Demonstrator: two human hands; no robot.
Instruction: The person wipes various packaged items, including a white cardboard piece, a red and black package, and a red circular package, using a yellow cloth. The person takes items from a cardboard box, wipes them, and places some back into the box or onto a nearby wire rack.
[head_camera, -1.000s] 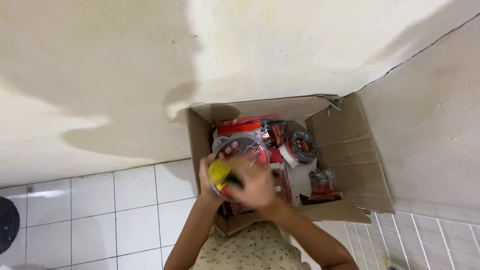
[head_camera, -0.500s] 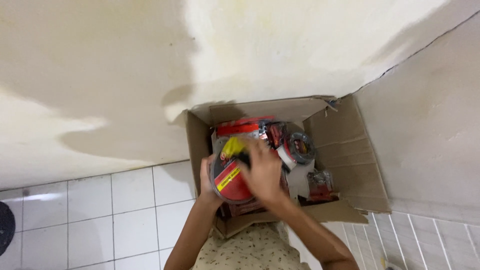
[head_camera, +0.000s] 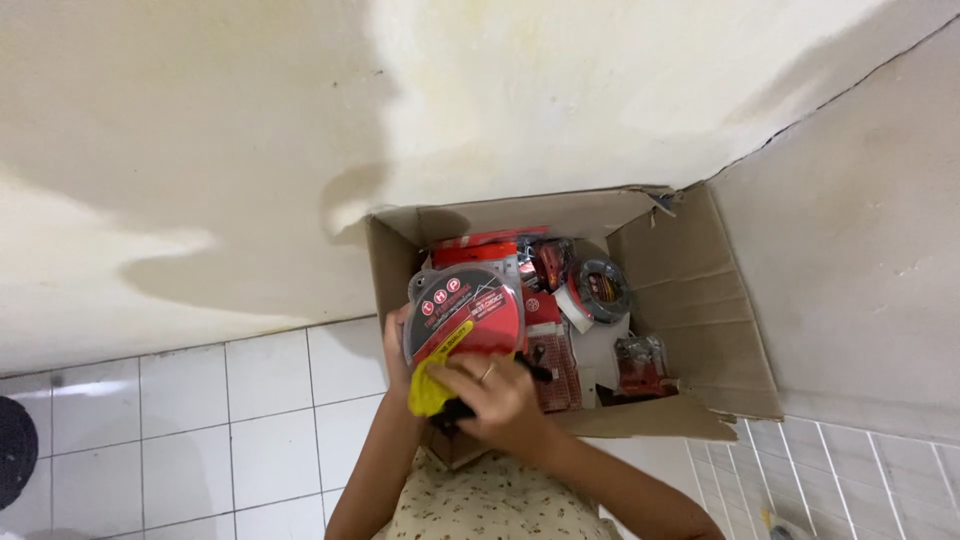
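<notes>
Red-and-grey round pkg sat upright over the cardboard box, at its left edge. Left hand gripped it from behind, fingers wrapped on its rim. Right hand clenched a yellow cloth just below it. More red pkgs & a tape roll lay inside; white tile floor alongside.

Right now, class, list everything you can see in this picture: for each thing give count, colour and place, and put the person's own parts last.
Cardboard box: one, brown, open, on the floor against the wall.
Round packaged disc: one, red and black with a yellow strip, held upright over the box's left side.
Yellow cloth: one, under the disc, between the hands.
Tape roll: one, grey, inside the box.
Small packaged goods: several, red, in the box.
Floor tiles: white, lower left.
Wall: cream, stained.
Left hand: behind the disc.
Right hand: on the disc's lower edge, ring on one finger.
</notes>
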